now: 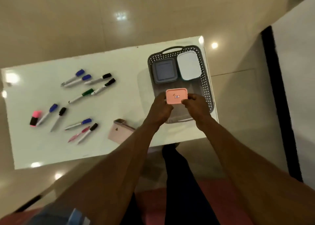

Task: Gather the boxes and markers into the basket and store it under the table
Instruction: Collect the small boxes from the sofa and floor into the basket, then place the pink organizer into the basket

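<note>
Lap: dark trousers and a reddish seat edge (213, 199) fill the 6 o'clock area; a blurred blue object (75, 218) sits at 7 o'clock.
Forearms: both bare forearms reach from 6 o'clock toward the centre, crossing the near table edge.
Table: white glossy table (119, 71) over a beige tiled floor (85, 11).
Pink pouch: pale pink pouch (117, 131) lies at the near table edge, just left of the left forearm, which covers part of it.
Left hand: left hand (160, 108) has its fingers curled, pinching the left end of the pink box.
Right hand: right hand (196, 105) has its fingers curled, pinching the right end of the pink box.
Pink box: pink box (177, 96), small label on its lid, is held level above the near half of the basket.
Basket: grey perforated basket (207, 88) stands at the table's 3 o'clock end, handle at its far rim.
Grey box: grey box (164, 70) lies in the basket's far left part.
White box: white box (188, 66) lies in the far right part, just beside the grey box.
Markers: markers (80, 98) with blue, black and green caps lie scattered across the table's 9 o'clock half, well apart from the basket.
Highlighter: pink highlighter (35, 118) lies at the left end of the marker group.
Pink pen: pink pen (78, 134) lies near the front edge, touching a black-capped marker.
Wall: white wall (298, 54) with a dark vertical strip (279, 105) stands at 3 o'clock.
</note>
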